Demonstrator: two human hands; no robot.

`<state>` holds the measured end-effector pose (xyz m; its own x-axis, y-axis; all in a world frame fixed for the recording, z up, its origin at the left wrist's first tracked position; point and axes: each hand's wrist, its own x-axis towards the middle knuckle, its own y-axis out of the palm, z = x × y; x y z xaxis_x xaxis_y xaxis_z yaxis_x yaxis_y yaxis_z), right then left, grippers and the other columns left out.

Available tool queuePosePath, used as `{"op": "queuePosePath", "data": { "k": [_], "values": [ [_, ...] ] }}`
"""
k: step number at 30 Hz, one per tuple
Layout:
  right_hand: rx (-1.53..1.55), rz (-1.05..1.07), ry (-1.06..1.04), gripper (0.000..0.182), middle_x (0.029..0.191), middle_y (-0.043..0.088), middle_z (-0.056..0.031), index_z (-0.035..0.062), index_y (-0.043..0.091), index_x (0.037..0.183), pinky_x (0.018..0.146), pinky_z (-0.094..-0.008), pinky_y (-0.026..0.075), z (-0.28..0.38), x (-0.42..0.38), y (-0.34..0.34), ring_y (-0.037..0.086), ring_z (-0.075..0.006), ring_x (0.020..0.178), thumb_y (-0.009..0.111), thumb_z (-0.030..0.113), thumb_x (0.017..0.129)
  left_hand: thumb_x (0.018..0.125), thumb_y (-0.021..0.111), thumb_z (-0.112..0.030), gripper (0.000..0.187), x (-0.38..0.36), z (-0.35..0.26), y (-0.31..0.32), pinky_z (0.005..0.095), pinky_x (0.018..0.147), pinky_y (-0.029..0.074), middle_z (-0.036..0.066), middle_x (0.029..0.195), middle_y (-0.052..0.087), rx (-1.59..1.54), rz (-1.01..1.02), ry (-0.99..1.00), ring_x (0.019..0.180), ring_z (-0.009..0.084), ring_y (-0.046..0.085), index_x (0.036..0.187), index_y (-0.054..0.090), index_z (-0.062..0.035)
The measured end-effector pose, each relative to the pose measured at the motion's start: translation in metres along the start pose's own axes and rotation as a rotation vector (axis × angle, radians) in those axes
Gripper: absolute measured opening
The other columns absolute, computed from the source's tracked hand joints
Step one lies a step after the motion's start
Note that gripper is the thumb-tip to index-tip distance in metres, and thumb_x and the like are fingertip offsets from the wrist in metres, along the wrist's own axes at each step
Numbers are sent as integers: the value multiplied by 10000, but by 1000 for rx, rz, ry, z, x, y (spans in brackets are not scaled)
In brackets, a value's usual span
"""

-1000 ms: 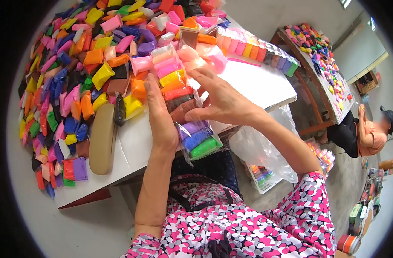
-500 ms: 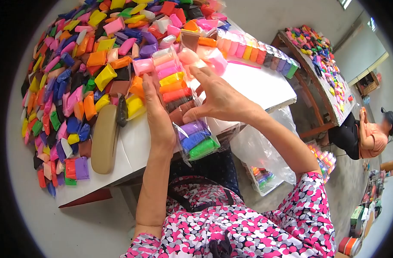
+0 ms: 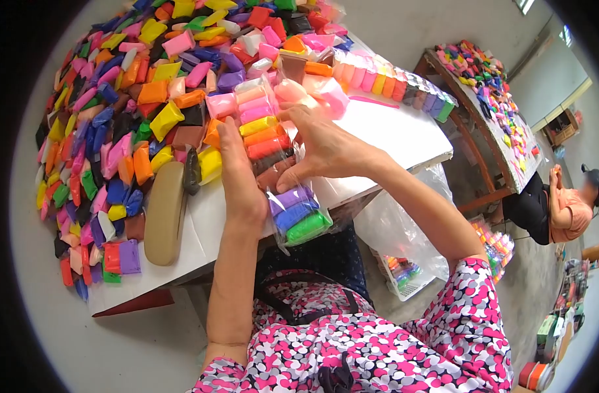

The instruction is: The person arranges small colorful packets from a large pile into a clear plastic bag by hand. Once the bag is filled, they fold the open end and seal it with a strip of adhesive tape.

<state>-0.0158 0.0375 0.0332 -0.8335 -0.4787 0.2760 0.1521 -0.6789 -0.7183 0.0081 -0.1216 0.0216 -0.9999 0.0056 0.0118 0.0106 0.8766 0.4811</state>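
A long clear plastic bag of coloured packets (image 3: 266,145), soft like modelling clay, is between my hands at the table edge. Its row runs from white and pink through yellow, orange, red and brown to purple, blue and green at the near end. My left hand (image 3: 242,177) lies along the bag's left side, its other fingers hidden behind it. On the right side my right hand (image 3: 329,145) grips with curved fingers, the thumb near the brown packet. Just beyond it lie pale pink packets in clear plastic (image 3: 322,92).
A big heap of loose coloured packets (image 3: 126,124) covers the table's left. A tan oblong case (image 3: 165,213) lies beside it. Filled bags (image 3: 391,82) line the back edge. A white basket (image 3: 404,281) stands below, near clear plastic (image 3: 411,216). Another person (image 3: 568,206) sits at right.
Both hands keep their hold on the bag, with only slight finger movement. The view has shifted a little, so the heap and case appear slightly farther right.
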Motion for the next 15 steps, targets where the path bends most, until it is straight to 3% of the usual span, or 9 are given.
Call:
{"op": "queuePosePath", "data": {
  "k": [6, 11, 15],
  "values": [
    [183, 103, 126, 990, 1173, 547, -230, -76, 410, 1270, 935, -377, 452, -1, 7, 3, 554, -320, 1119, 925, 386, 561, 1015, 245, -593, 801, 2, -14, -1, 369, 1168, 228, 119, 1592, 241, 71, 64, -45, 1431, 236, 291, 1544, 143, 0],
    [193, 94, 85, 1021, 1295, 525, -180, -51, 393, 1370, 911, -372, 497, -12, 7, 8, 561, -278, 1146, 936, 338, 598, 1015, 216, -597, 805, 5, -17, -3, 372, 1173, 216, 126, 1605, 207, 76, 142, -42, 1449, 239, 259, 1544, 130, 3],
    [289, 190, 144, 1095, 1441, 400, -185, -41, 324, 1446, 949, -361, 516, -7, 2, -9, 565, -272, 1150, 936, 314, 610, 1012, 193, -598, 792, 5, -21, -9, 405, 1173, 221, 127, 1614, 181, 21, 159, -61, 1462, 242, 238, 1549, 134, -18]
  ]
}}
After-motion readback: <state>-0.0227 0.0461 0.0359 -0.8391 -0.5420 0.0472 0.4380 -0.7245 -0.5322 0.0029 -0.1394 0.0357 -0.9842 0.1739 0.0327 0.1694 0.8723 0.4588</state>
